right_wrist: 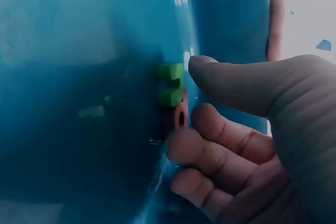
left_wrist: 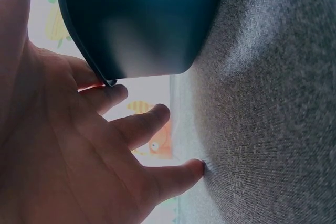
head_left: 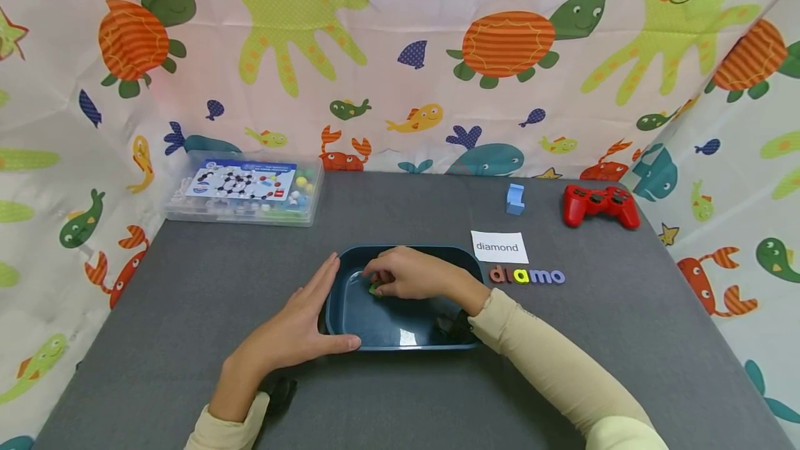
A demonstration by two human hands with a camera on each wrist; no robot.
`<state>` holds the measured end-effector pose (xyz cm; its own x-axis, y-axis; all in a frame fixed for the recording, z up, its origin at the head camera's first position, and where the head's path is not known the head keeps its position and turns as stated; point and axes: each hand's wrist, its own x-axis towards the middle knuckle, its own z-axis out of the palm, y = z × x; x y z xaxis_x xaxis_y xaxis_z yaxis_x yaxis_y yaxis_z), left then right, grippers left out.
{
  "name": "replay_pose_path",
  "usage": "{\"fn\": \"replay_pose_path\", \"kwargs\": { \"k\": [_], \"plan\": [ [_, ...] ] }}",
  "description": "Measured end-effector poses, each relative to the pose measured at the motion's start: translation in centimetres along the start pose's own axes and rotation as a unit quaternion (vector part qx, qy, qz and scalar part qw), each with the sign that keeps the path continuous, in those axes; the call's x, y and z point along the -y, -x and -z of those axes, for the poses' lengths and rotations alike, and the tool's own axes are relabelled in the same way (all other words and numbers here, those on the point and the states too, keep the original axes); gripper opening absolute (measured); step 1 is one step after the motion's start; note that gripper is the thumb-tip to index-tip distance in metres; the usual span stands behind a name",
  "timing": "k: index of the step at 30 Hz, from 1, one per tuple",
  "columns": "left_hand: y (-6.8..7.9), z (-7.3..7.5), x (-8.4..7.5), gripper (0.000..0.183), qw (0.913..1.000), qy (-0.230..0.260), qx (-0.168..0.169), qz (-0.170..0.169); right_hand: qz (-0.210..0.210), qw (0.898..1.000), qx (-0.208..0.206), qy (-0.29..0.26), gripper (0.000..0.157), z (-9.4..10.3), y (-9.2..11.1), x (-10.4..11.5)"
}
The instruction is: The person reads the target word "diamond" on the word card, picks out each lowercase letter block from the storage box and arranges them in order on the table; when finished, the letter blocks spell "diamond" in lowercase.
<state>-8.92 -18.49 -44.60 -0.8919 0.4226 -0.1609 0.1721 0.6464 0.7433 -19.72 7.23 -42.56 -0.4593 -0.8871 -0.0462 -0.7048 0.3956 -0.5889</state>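
Observation:
A dark blue tray (head_left: pixel 400 347) stands on the grey table. My left hand (head_left: pixel 294 328) lies along its left end with straight fingers spread, the thumb over the near rim. My right hand (head_left: pixel 412 274) reaches inside, fingers bent, over a green letter piece (right_wrist: pixel 170 85) shaped like an n and a reddish-brown letter piece (right_wrist: pixel 179 116). In the right wrist view both pieces are by the tray's wall, at the fingertips, with the thumb apart from the fingers. Right of the tray, coloured letters (head_left: pixel 527 276) spell "diamo" below a white card (head_left: pixel 499 247) reading "diamond".
A clear plastic case (head_left: pixel 244 214) of small coloured parts, with a printed label, sits at the back left. Further right are a small light blue block (head_left: pixel 515 199) and a red game controller (head_left: pixel 601 206). A patterned curtain (head_left: pixel 375 89) borders the table's back and sides.

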Motion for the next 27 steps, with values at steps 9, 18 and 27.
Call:
{"fn": "replay_pose_path", "kwargs": {
  "k": [9,18,27],
  "plan": [
    [-0.03,-0.01,0.01,0.124,1.0000,0.003,-0.005,-0.008,-0.003,1.000,0.003,0.030,0.026,-0.52,-0.03,-0.09],
    [-0.01,-0.08,0.02,0.123,0.9999,0.005,-0.007,-0.010,0.010,0.997,0.007,0.070,0.021,-0.79,0.10,-0.20],
    [0.05,0.04,-0.07,0.123,1.0000,0.006,0.001,0.003,-0.003,0.996,0.014,0.084,0.020,-0.71,0.25,0.37]
  ]
}}
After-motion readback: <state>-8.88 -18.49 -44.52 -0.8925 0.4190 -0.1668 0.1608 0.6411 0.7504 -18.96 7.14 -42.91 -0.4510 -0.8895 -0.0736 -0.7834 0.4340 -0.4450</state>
